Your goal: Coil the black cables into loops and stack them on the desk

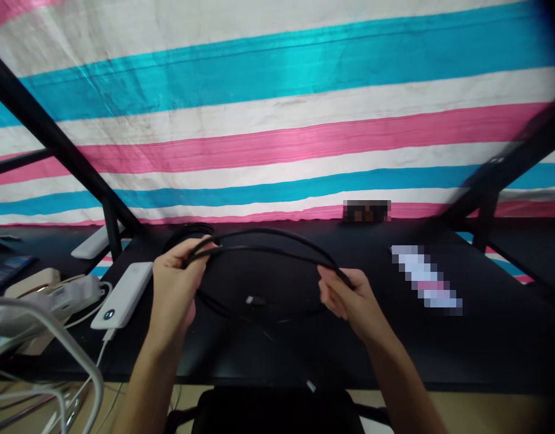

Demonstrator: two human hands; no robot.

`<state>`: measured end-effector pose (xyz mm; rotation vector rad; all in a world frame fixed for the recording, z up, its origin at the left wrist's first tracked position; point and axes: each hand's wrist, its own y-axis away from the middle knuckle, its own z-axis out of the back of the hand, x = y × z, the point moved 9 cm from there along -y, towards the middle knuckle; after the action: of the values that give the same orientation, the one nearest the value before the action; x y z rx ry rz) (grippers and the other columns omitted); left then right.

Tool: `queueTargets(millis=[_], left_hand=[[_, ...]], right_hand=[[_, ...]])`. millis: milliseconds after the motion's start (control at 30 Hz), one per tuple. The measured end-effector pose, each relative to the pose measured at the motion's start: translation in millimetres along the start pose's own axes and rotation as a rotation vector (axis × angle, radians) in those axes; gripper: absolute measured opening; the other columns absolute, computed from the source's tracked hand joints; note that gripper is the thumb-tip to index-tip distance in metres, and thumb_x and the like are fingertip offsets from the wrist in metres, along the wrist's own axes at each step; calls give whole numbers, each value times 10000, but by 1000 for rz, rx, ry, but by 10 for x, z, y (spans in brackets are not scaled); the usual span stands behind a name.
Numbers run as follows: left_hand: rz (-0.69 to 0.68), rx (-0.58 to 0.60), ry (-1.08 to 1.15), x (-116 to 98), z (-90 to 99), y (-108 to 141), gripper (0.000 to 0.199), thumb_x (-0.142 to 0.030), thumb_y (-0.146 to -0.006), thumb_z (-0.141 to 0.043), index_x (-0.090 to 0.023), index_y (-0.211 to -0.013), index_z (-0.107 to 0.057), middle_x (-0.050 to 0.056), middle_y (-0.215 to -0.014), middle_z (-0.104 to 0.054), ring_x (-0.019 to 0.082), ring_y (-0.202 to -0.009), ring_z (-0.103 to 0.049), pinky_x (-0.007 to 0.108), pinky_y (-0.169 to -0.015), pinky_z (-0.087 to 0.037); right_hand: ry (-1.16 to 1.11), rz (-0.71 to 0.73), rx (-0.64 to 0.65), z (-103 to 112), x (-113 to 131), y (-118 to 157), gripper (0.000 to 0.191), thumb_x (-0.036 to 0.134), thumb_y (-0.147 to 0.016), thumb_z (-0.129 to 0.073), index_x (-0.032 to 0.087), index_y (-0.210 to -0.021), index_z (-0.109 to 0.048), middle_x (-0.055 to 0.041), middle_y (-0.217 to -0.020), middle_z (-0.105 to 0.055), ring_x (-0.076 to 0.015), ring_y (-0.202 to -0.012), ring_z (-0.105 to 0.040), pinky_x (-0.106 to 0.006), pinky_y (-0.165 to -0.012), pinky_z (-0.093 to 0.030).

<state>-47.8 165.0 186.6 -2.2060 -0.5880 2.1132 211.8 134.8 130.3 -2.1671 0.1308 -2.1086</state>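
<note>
A black cable [268,232] arches in two strands between my hands above the black table. My left hand [180,274] is closed on its left end of the arch, thumb and fingers pinching both strands. At the right, my right hand [347,292] grips the strands with its fingers curled. A connector with a light metal tip [254,301] shows between and below the hands. More of the cable lies coiled behind my left hand.
The black tabletop [277,355] holds a white power bank [123,295] at the left, beside a white power strip [73,298]. A blurred-out phone-like object [426,277] lies at the right. Black frame bars [55,132] slant at both sides; a striped sheet [277,132] hangs behind.
</note>
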Motion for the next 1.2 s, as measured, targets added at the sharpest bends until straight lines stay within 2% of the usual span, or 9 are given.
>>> queueTargets(millis=[100, 167, 333, 500, 667, 800, 900, 1033, 1200], left_hand=[[236, 21, 212, 258, 12, -57, 183, -304, -670, -767, -164, -726, -664, -119, -375, -292, 13, -331, -184, 150, -338, -132], [362, 51, 283, 391, -54, -9, 238, -307, -658, -790, -159, -740, -623, -132, -375, -265, 11, -326, -161, 154, -331, -123], [489, 12, 415, 574, -138, 109, 231, -266, -719, -763, -167, -733, -555, -140, -371, -256, 16, -308, -172, 152, -328, -162], [567, 21, 612, 665, -183, 116, 183, -245, -859, -632, -161, -719, -548, -126, -359, -273, 17, -284, -186, 164, -311, -163], [703, -18, 715, 836, -335, 320, 223, -247, -958, -475, -142, -795, -587, -117, -363, -275, 13, -270, -196, 161, -298, -141], [745, -98, 769, 1001, -490, 569, 257, -299, -951, -489, -148, -752, -547, -117, -384, -270, 13, -279, -200, 154, -302, -153], [823, -24, 809, 1103, -692, 762, 284, -315, -960, -457, -149, -739, -526, -117, -388, -270, 16, -282, -184, 159, -306, -132], [723, 131, 625, 1102, -773, 817, 173, -319, -873, -590, -149, -883, -558, -112, -421, -344, 56, -390, -434, 155, -424, -326], [471, 152, 255, 1061, -513, 609, 481, -367, -806, -653, -185, -1214, -475, 8, -740, -668, 173, -823, -645, 280, -759, -455]], right_hand=[[-258, -92, -30, 72, -251, -12, 640, 478, -827, -599, 205, -388, -221, 87, -325, -156, -43, -312, -141, -227, -346, -120], [-345, -95, -62, 113, -269, 3, 652, 446, -805, -624, 200, -409, -168, 87, -339, -123, -50, -339, -119, -225, -354, -146], [-416, -48, -90, 149, -143, 38, 523, 409, -772, -612, 216, -435, -262, 83, -363, -106, -85, -382, -109, -227, -366, -190], [-479, -102, 9, -41, -181, 57, 342, 519, -768, -569, 235, -613, -457, 105, -404, -147, -86, -373, -78, -217, -354, -178], [-669, -119, -101, -41, -205, 86, 433, 655, -749, -520, 227, -681, -529, 85, -508, -178, -87, -436, -55, -196, -335, -99], [-602, 4, -215, 49, -133, 76, 587, 785, -585, -575, 203, -665, -567, 14, -639, -383, -89, -483, -252, -195, -333, -169], [-476, 76, -242, 18, -107, 58, 495, 633, -641, -698, 190, -578, -487, -1, -681, -445, -100, -559, -393, -200, -416, -337], [-508, 29, -179, -62, -124, 49, 385, 518, -827, -622, 213, -661, -457, 81, -496, -370, -52, -376, -313, -164, -383, -369], [-582, -120, -58, 6, -124, 119, 359, 575, -806, -613, 245, -744, -489, 151, -358, -251, -22, -242, -54, -117, -206, -180]])
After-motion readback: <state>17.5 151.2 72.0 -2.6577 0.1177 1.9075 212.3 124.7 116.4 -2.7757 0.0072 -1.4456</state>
